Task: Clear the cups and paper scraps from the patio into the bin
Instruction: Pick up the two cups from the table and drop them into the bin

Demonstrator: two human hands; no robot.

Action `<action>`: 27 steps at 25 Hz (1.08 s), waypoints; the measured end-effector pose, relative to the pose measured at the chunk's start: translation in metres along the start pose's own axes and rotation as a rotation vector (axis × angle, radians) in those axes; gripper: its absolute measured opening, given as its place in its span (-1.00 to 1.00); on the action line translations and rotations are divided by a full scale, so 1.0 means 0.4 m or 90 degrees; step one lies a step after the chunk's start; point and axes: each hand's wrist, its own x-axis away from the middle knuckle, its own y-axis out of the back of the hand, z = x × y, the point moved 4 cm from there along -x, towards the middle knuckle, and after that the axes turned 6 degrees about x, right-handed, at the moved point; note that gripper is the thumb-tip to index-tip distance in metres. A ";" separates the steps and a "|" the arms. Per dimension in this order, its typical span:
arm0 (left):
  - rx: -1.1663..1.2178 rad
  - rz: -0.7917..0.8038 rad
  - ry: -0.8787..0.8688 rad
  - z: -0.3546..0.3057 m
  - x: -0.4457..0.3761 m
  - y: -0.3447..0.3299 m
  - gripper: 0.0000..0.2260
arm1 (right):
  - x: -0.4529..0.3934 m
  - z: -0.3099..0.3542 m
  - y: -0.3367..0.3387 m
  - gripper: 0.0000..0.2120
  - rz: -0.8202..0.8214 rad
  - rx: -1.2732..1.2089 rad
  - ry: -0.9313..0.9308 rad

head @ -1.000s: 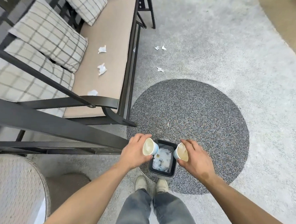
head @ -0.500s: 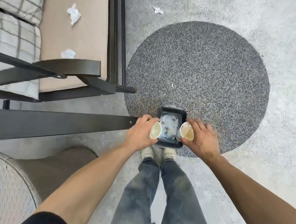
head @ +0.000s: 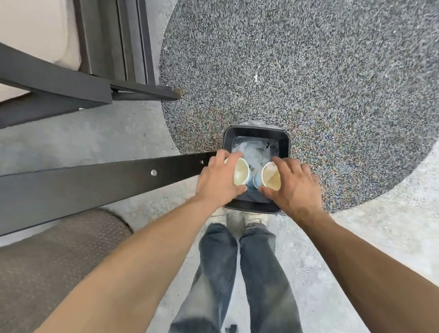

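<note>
On the grey patio floor [head: 363, 254], the small black plastic bin [head: 257, 132] is closer now; the left hand [head: 218, 180] and right hand [head: 293, 188] each grip a paper cup [head: 241, 171] over it, ready to drop.

Single view, head-mounted, wide-angle. The camera looks steeply down the person's front, along both forearms to the jeans [head: 231, 284] and shoes below. The left hand [head: 218, 182] and right hand [head: 296, 190] sit near frame centre over the bin [head: 257, 132], close to the lens. Frame edges bend: the dark metal beam [head: 82, 182] and round grey mat [head: 324, 69] curve outward. No second view overlaps.
</note>
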 end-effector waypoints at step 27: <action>0.062 -0.185 -0.056 -0.256 0.381 0.515 -0.18 | 0.219 0.151 0.639 -0.23 -0.131 0.043 0.175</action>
